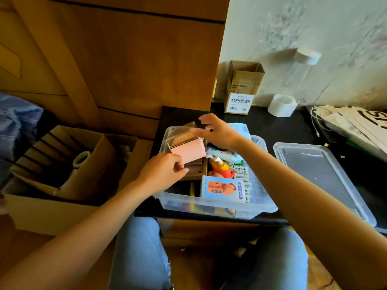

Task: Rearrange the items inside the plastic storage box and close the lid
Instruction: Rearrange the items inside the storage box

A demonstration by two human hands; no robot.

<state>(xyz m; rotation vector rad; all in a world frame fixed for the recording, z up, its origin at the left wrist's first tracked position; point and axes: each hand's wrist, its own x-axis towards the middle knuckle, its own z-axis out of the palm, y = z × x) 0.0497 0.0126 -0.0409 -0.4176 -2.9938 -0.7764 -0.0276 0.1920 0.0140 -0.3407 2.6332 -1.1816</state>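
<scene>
A box marked "MINI FAN" [223, 189] is seen in the clear storage box [217, 204] on the dark counter [293, 130], its lid [320, 176] alongside. A pink box [188, 152] is pinched by the left hand [165, 173]; the right hand [217, 130], fingers spread, touches its clear top.

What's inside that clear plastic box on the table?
The storage box holds a mini fan carton, an orange toy figure, a white pouch and a pink box gripped by the left hand. Anything beneath these is covered.
</scene>
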